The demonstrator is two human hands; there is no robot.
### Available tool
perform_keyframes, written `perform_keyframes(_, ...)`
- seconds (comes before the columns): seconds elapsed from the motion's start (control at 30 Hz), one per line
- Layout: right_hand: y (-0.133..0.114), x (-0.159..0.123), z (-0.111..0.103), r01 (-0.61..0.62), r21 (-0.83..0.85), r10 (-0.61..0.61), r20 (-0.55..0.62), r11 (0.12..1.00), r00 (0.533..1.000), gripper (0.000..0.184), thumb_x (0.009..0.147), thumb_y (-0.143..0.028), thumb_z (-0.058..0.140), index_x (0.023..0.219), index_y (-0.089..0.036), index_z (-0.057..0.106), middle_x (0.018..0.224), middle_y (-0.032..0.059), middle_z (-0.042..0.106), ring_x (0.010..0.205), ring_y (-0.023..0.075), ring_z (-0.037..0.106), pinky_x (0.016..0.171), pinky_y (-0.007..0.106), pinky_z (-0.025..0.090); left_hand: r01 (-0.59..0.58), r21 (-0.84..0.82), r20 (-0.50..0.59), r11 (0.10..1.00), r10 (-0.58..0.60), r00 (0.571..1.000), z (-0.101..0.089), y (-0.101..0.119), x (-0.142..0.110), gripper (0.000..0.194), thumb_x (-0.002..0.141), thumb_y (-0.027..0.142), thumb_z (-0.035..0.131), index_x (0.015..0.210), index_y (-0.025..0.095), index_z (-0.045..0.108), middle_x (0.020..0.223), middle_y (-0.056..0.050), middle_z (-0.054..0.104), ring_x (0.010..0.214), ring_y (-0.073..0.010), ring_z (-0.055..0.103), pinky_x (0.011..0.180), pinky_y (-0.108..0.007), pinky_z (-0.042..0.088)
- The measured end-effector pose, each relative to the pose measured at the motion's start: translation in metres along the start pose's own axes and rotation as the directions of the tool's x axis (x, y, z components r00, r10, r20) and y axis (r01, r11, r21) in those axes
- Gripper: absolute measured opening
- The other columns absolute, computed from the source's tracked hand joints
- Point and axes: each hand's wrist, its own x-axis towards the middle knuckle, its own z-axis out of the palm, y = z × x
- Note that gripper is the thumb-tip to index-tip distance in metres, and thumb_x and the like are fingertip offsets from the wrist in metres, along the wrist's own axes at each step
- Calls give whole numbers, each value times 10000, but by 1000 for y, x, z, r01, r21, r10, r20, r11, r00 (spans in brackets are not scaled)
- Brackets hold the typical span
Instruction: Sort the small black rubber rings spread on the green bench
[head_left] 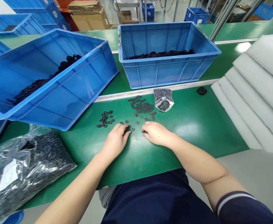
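Two bare hands work among loose black washers (pixel 136 123) on a green workbench (pixel 197 130). At the bench's near left corner lies a bulging clear plastic bag (pixel 26 168) filled with more dark rings. Behind it, a blue plastic crate (pixel 64 90) sits tilted on the bench, a low heap of dark rings inside. Toward the bench's middle is a small cluster of washers (pixel 105 119). Just right of it, the left hand (pixel 116 140) rests palm down, fingers drawn narrowly together, fingertips touching the scattered rings; whether it holds one, I cannot tell. The right hand (pixel 158 133) lies close beside it, fingers pinched narrowly at the bench surface, and what they hold is too small to tell. Farther back spreads a larger patch of washers (pixel 142 105), beside a part-clear pouch (pixel 163 99). An upright blue crate (pixel 169 67) stands at the bench's far edge. Right of it lies a lone black disc (pixel 201 91), then stacked white foam sheets (pixel 255 93).
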Motion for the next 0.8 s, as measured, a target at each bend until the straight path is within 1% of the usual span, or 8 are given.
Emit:
perform_keyframes(0.13,0,-1,1,10,-17,-10,-7,1000,1000,122,948,-200,615,1023,-161,703,1043,86,681,932,212,643,768,294,430,38,-10,-28,999,-38,999,1,2,4,218,957,283,525,1079,144,641,869,-78,645,783,-217,638,764,-349,554)
perform_keyframes(0.23,0,-1,2,15,-23,-15,-9,1000,1000,125,948,-192,604,1017,-162,703,1038,87,681,929,210,642,774,294,432,48,5,13,999,-48,999,1,3,5,201,946,265,526,1039,146,658,862,-78,637,782,-220,631,743,-345,547)
perform_keyframes(0.33,0,-1,2,18,-26,-18,-14,1000,1000,123,945,-183,601,1006,-160,705,1031,88,683,930,211,643,779,295,434,35,1,57,999,-35,998,0,5,5,187,942,252,527,1021,156,667,893,-84,642,830,-226,640,762,-345,551)
perform_keyframes(0.5,-3,-2,0,-8,-13,8,-8,1000,1000,99,937,-201,639,1004,-158,698,1003,87,679,936,215,642,790,301,443,15,-107,128,994,-1,992,-5,11,13,210,935,227,523,1068,160,670,980,-93,670,835,-207,659,788,-340,565)
perform_keyframes(0.57,-5,-3,1,-30,7,30,-25,1000,999,136,933,-246,671,1032,-154,688,1005,88,677,941,222,641,798,312,455,27,-150,126,988,-8,992,-8,12,19,236,925,196,501,1082,162,674,964,-84,686,827,-196,663,800,-334,560)
perform_keyframes(0.63,-7,-2,3,-51,28,53,-58,998,997,192,930,-295,694,1057,-151,680,1021,92,674,968,234,636,822,331,468,60,-190,73,980,-47,996,-10,11,24,232,910,196,505,1048,163,688,904,-65,697,800,-186,660,791,-323,550)
perform_keyframes(0.7,-8,0,8,-58,40,61,-90,998,994,218,931,-318,701,1069,-151,678,1043,98,668,1011,244,624,866,353,478,138,-253,-30,958,-150,988,-9,9,27,202,904,235,530,990,167,700,839,-43,699,742,-169,648,738,-300,538)
perform_keyframes(0.8,-10,4,15,-48,49,55,-137,998,989,223,926,-306,709,1083,-150,679,1065,105,663,1051,256,608,925,387,484,263,-382,-165,886,-345,924,-4,5,23,187,902,292,558,939,171,696,786,-19,700,647,-135,624,638,-258,508)
